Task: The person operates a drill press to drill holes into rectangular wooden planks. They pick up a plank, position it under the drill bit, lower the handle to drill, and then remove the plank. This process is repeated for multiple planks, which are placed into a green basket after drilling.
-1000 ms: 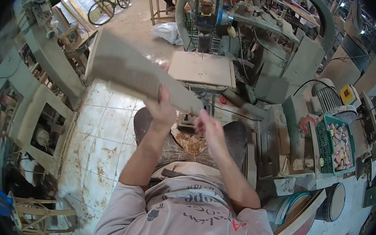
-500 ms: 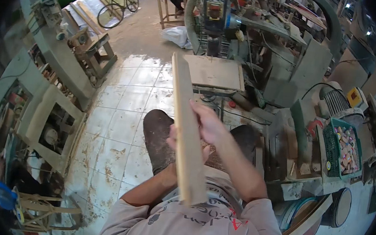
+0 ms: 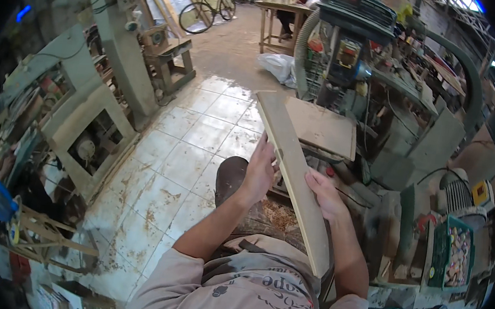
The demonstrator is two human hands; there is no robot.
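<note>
A long, pale wooden board (image 3: 294,173) runs from near my chest up toward the flat table (image 3: 320,128) of a green machine (image 3: 351,40). My left hand (image 3: 260,168) grips the board's left edge about halfway along. On the right edge, my right hand (image 3: 324,194) holds it a little lower down. The board is tilted on edge between both hands. Below it, wood shavings (image 3: 280,214) lie on my lap.
Tiled floor (image 3: 195,144) stretches to the left, with a wooden cabinet machine (image 3: 84,131) beside it. A green crate (image 3: 453,255) of small wooden pieces stands at right. A bicycle (image 3: 207,7) and a wooden table (image 3: 280,10) are at the back.
The board has swung from lying crosswise at upper left to pointing lengthwise away from me. My right hand has taken hold of it, and both hands now grip it.
</note>
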